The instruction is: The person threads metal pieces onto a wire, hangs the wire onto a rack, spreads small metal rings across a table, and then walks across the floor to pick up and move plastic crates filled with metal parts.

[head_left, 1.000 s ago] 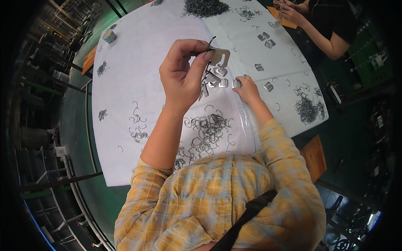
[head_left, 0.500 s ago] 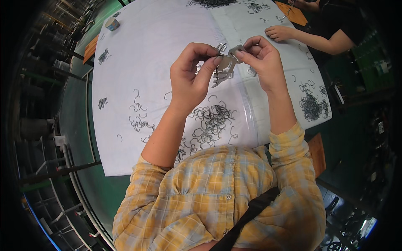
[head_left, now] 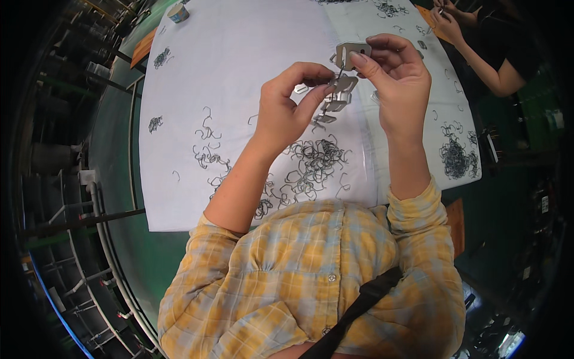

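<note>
My left hand [head_left: 287, 107] pinches a thin dark wire hook [head_left: 341, 72] between thumb and fingertips. Below those fingertips hang several silver bent metal pieces [head_left: 338, 102], apparently strung together on hooks. Slightly higher and to the right, my right hand [head_left: 399, 78] grips a flat silver metal plate [head_left: 343, 52] with cut-outs, its thumb across the front. The hook's upper end meets the plate's lower edge; whether it passes through a hole is too small to tell. Under my hands, a loose heap of dark wire hooks [head_left: 317, 157] lies on the white-covered table [head_left: 239, 54].
More hooks lie in piles at the right edge [head_left: 455, 160], the left side [head_left: 161, 57] and the far end [head_left: 391, 8]. A small tub [head_left: 177, 12] stands at the far left corner. Another person's hand [head_left: 445, 23] works at the far right.
My right hand has lifted up and right with the plate, now turned more face-on. My left hand has shifted slightly right with the hanging pieces. The other person's near hand has left the table.
</note>
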Tool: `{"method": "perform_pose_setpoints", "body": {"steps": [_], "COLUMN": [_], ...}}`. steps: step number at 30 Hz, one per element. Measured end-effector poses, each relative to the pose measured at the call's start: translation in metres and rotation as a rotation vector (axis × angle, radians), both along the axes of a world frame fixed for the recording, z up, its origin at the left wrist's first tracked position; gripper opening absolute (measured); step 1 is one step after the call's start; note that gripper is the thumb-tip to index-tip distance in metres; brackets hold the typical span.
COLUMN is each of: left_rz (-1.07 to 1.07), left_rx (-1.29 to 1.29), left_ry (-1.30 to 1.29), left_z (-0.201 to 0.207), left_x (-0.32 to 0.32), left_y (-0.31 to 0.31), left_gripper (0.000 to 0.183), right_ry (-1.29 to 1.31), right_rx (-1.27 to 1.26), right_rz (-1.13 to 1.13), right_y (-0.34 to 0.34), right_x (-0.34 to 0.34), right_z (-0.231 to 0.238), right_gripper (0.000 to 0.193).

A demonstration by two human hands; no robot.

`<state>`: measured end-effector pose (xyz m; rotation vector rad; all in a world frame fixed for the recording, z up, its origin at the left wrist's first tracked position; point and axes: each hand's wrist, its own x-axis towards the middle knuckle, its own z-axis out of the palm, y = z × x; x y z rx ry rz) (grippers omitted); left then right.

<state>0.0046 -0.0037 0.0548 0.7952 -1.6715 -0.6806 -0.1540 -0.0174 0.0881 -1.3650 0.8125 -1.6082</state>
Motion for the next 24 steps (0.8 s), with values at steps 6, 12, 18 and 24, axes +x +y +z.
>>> {"method": "perform_pose_setpoints", "body": {"steps": [6,12,18,24], "left_rz": [0.022,-0.043,-0.096,0.025], "left_rx": [0.079,-0.029,0.139,0.175], "left_ry": [-0.874,-1.209,-1.227,-0.982], "left_z": [-0.061,-0.122,-0.115,-0.128], "left_x": [0.049,0.073,0.074,0.051], "left_y": [0.012,0.045,0.032,0.026], "left_gripper": [0.006,0.006,0.006,0.009], "right_ry": [-0.077,-0.050,-0.062,-0.092], "right_rx": [-0.100,-0.100,-0.110,-0.129], "right_rz": [-0.090,-0.130,-0.152,-0.168], "right_y": [-0.003,-0.004,-0.003,-0.001], "right_x": [-0.011,-0.023,-0.027,-0.034], "right_z": [0.004,0.004,0.006,0.006], "right_gripper": [0.027,0.032,0.033,0.029]}}
